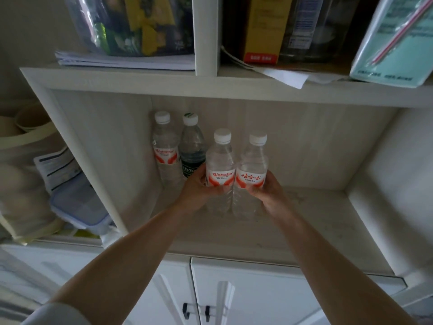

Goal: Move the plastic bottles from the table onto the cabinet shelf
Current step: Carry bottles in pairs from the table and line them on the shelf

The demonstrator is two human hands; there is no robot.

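Two clear plastic bottles with white caps and red-and-white labels stand side by side on the cabinet shelf. My left hand grips the left bottle around its label. My right hand grips the right bottle the same way. Behind them, against the shelf's back left corner, stand another red-labelled bottle and a dark green-labelled bottle, both upright and untouched.
The shelf's right half is bare. Above, an upper shelf holds papers, a bag, boxes and a teal packet. To the left, a neighbouring compartment holds a lidded plastic container and paper. White cabinet doors lie below.
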